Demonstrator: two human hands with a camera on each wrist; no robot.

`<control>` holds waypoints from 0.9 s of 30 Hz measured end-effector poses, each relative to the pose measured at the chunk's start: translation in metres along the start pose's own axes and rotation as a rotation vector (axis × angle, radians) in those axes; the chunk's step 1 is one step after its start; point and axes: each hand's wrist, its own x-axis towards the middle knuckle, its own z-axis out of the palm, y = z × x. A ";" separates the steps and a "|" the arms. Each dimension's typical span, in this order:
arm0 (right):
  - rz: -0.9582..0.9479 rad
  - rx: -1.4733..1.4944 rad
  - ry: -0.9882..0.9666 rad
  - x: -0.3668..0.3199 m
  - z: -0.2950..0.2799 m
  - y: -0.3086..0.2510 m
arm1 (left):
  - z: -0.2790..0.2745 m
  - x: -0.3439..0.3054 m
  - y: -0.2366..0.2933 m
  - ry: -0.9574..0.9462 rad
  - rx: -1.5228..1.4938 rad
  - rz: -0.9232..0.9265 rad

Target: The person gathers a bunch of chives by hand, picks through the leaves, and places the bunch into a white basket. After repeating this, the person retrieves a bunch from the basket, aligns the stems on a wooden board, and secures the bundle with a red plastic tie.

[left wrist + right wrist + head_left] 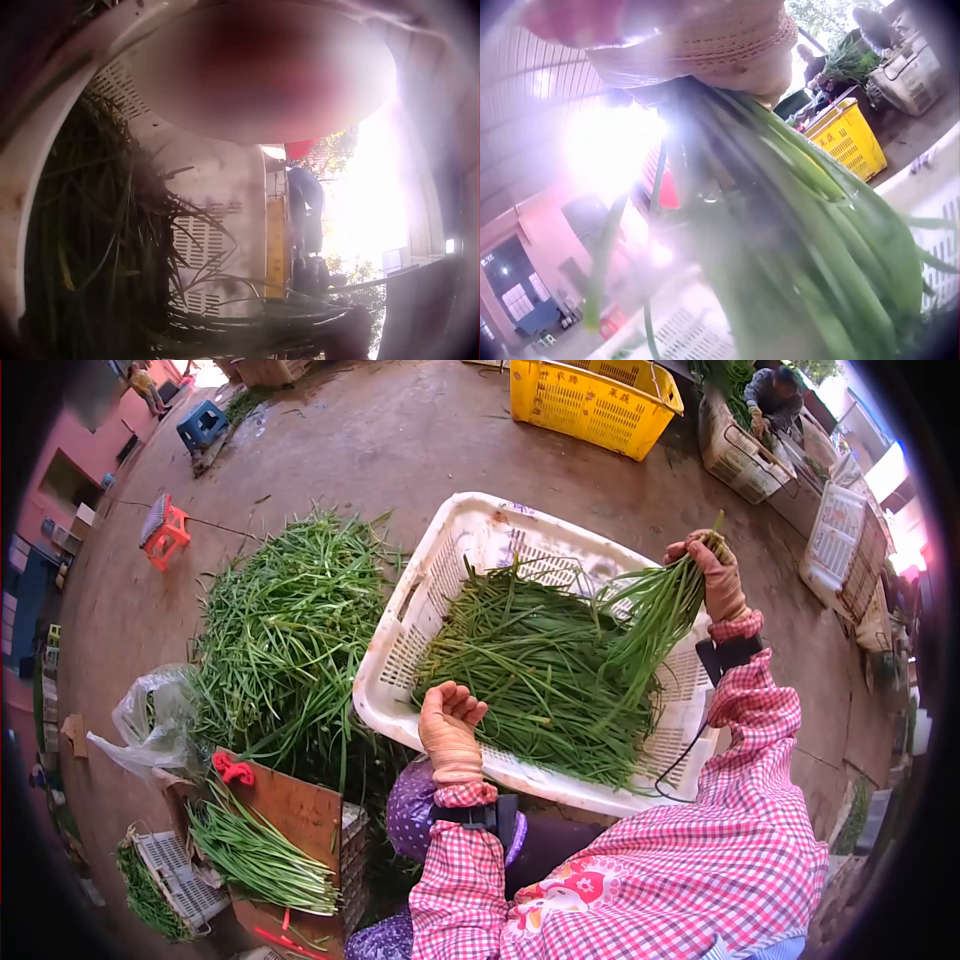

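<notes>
My right hand, in a tan glove, grips a bunch of garlic chives near one end. The long green leaves hang down over the right side of a white plastic basket. In the right wrist view the gripped leaves fan out below the knitted glove cuff. My left hand is above the basket's near left rim, fingers loosely curled and nothing held. A layer of loose chives covers the basket floor. Something blurred fills the top of the left wrist view.
Left of the basket lies a large heap of chives, beside a clear plastic bag. A wooden board nearer me bears another bunch. Beyond stand a yellow crate, a red stool and a person by white baskets.
</notes>
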 end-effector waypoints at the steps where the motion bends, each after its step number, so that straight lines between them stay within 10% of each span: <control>1: 0.061 -0.017 -0.073 0.002 0.000 -0.005 | 0.000 0.000 0.001 -0.005 -0.013 -0.005; 9: 0.467 -0.386 -0.582 0.007 0.168 0.108 | 0.004 -0.011 0.001 -0.073 -0.028 -0.055; 15: 0.246 -1.282 -0.769 0.030 0.269 0.263 | 0.021 -0.023 0.007 -0.106 -0.034 -0.056; 19: 0.445 -1.455 -0.925 0.025 0.292 0.271 | 0.030 -0.024 0.008 -0.137 0.001 -0.047; 23: 0.517 -1.188 -0.793 0.014 0.272 0.262 | 0.030 -0.022 0.007 -0.143 0.021 -0.052; 27: 0.026 -0.868 -0.788 0.000 0.205 0.221 | 0.030 -0.021 0.006 -0.136 0.029 -0.024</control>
